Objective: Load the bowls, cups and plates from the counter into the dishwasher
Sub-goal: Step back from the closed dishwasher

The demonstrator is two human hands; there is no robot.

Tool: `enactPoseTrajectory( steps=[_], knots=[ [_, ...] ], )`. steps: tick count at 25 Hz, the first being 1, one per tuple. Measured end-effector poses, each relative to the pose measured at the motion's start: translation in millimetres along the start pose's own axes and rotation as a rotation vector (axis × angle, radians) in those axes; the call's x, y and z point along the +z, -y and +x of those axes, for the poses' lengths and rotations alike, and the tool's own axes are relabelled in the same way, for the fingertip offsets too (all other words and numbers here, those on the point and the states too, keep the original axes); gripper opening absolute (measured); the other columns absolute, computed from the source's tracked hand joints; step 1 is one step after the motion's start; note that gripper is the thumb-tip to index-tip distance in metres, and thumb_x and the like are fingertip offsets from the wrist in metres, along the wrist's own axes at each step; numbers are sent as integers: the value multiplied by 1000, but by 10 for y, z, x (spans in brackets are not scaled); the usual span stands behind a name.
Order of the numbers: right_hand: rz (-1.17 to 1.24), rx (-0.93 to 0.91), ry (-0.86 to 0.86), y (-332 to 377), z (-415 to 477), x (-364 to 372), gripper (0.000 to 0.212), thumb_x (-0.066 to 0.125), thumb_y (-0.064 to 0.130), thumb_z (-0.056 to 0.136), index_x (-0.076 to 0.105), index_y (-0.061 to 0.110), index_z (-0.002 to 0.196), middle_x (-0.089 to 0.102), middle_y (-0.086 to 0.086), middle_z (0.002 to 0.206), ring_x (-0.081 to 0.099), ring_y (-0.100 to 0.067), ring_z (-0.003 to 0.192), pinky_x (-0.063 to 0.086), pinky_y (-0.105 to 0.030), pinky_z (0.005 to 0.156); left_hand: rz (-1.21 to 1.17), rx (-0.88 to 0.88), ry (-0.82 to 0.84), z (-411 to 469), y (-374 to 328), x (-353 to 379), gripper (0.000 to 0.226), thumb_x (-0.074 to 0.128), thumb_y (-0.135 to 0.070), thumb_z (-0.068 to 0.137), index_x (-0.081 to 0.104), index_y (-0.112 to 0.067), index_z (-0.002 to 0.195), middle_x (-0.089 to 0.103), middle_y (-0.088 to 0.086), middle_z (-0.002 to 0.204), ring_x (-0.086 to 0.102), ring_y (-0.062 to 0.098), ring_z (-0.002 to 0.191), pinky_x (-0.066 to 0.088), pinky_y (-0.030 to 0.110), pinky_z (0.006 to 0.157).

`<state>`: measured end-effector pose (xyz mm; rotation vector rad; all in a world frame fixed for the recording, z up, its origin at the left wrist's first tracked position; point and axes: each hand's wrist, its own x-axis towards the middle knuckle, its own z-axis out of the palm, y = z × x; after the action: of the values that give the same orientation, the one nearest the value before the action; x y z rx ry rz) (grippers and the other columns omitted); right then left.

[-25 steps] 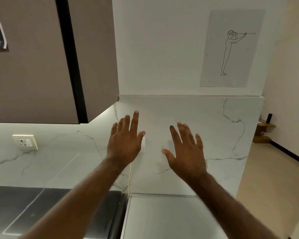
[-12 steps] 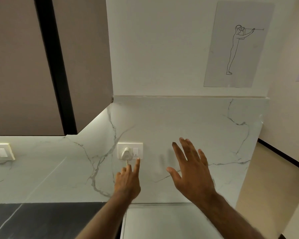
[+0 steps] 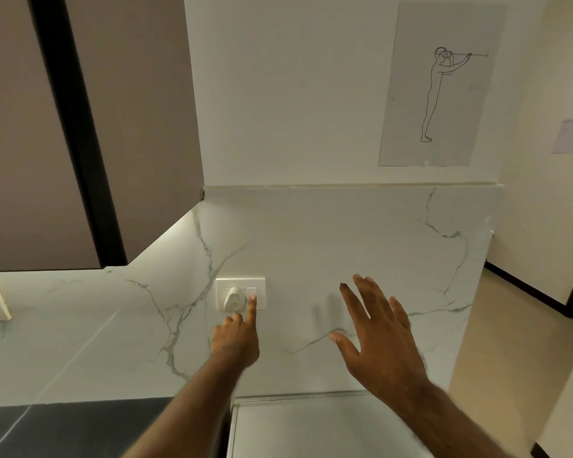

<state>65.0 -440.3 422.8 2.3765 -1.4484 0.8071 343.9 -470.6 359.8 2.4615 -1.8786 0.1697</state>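
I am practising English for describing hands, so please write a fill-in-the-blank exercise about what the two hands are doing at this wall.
1. The left hand touches the switch plate with its ____ finger, the other fingers being curled.
2. A white ____ sits in the plate's socket, just left of that fingertip.
3. The right hand holds ____; its fingers are spread in front of the marble wall.

Missing words: index; plug; nothing.

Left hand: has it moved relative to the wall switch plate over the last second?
Yes. The left hand dropped from covering the switch plate to below it; its index fingertip now touches the plate right of the plug.
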Motion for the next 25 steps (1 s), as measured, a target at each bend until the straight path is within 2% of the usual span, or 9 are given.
enactPoseTrajectory(
  steps=[6, 9, 12, 14, 16, 18, 20, 22, 25],
  knots=[
    [25, -43, -12, 126, -184, -172, 80, 41, 62, 94, 4, 32, 158, 2, 2, 169, 1, -17, 155, 11, -50, 122, 22, -4, 125, -79, -55, -16, 102, 55, -23, 96, -27, -18, 158, 50, 21, 148, 54, 34, 128, 46, 46, 104],
    [13, -63, -10, 114, -248, -242, 79, 40, 61, 95, 2, 32, 159, -3, 3, 169, -3, -17, 155, 8, -51, 123, -11, -5, 108, -72, -147, -39, 104, 59, -34, 96, -20, -14, 160, 49, 18, 151, 50, 35, 135, 44, 47, 107],
    [19, -74, -18, 121, -216, -315, 79, 41, 60, 96, 3, 31, 159, -3, 2, 169, -4, -18, 155, 6, -50, 123, -78, 36, -19, -110, -225, -234, 103, 61, -43, 96, -10, -11, 162, 43, 17, 155, 45, 37, 140, 42, 48, 110],
    [26, -89, -33, 144, -174, -380, 79, 41, 60, 96, 3, 30, 159, -1, 1, 169, -2, -18, 155, 9, -51, 123, -130, 74, -179, -195, -254, -405, 99, 58, -47, 97, -7, -10, 163, 43, 16, 154, 44, 37, 139, 39, 47, 114],
    [35, -102, -47, 161, -128, -449, 79, 42, 59, 96, 5, 29, 159, 1, 0, 169, 0, -20, 155, 12, -53, 123, -134, 129, -340, -294, -246, -607, 95, 53, -50, 99, -6, -12, 163, 44, 13, 151, 47, 34, 135, 40, 44, 113],
    [34, -110, -69, 180, -79, -522, 80, 44, 59, 96, 7, 28, 159, 3, -2, 169, 3, -22, 156, 15, -55, 123, -149, 172, -426, -384, -224, -810, 95, 51, -53, 99, -8, -14, 163, 38, 11, 155, 43, 31, 139, 37, 43, 115],
    [23, -109, -88, 217, -23, -608, 80, 42, 60, 95, 7, 28, 159, 4, -3, 169, 5, -23, 156, 17, -56, 122, -162, 190, -503, -466, -220, -1004, 97, 50, -57, 99, -10, -15, 163, 21, 12, 168, 23, 32, 154, 24, 46, 126],
    [13, -114, -124, 265, 22, -712, 80, 40, 61, 94, 10, 26, 159, 9, -5, 169, 10, -25, 155, 18, -57, 121, -146, 197, -570, -560, -237, -1229, 95, 42, -62, 101, -13, -15, 163, -2, 10, 173, -3, 30, 159, 8, 49, 129],
    [-7, -138, -185, 309, 98, -935, 79, 40, 61, 94, 13, 24, 159, 13, -8, 168, 13, -27, 155, 21, -59, 120, -85, 191, -675, -699, -294, -1627, 91, 25, -68, 102, -16, -14, 162, -17, 8, 171, -16, 26, 157, -1, 50, 129]
  ],
)
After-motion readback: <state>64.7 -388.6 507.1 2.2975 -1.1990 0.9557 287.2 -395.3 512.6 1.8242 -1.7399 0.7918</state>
